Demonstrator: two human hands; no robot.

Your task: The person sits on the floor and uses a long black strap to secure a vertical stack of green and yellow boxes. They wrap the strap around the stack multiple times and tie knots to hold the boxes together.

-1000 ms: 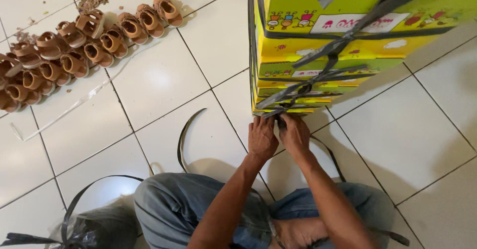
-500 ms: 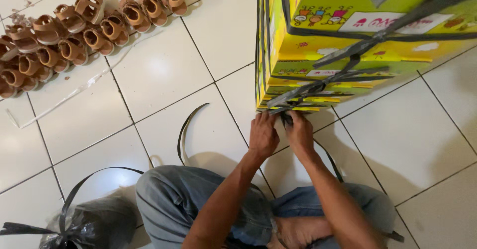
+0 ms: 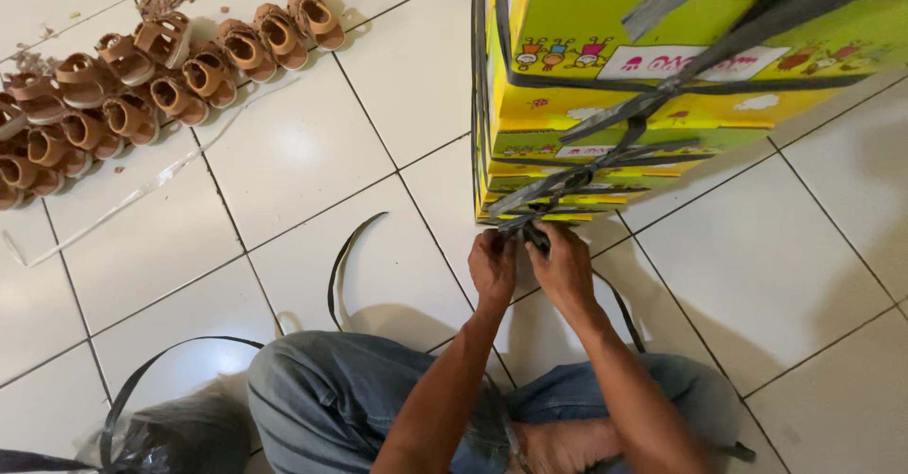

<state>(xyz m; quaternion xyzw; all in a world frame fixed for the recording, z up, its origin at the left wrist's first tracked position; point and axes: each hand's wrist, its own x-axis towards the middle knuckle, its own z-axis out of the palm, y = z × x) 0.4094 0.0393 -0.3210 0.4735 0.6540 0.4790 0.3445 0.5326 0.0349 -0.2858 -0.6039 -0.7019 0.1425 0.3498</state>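
1. The stack of boxes (image 3: 605, 96) stands on the floor (image 3: 312, 152) in the upper right of the frame. The boxes are yellow and green.
2. A dark strap (image 3: 605, 148) is wrapped around the stack. Its bands cross on the near side and run down to the bottom edge, in the middle of the frame.
3. The left hand (image 3: 494, 268) and the right hand (image 3: 563, 268) sit side by side, just below the stack. Both grips are closed on the strap ends where they meet.
4. The strap's long line slants from the upper right down to the hands. The stack's long line goes straight up from the floor.
5. I think the strap could slip out of the fingers, because it looks thin and smooth. Then the wrap would go loose.
6. A hard pull could tip the tall stack toward the knees (image 3: 378, 389).
7. A loose strap piece (image 3: 345, 261) lies curved on the floor at the left of the hands.
8. Brown sandals (image 3: 142, 67) lie in rows in the upper left, well apart from the hands.
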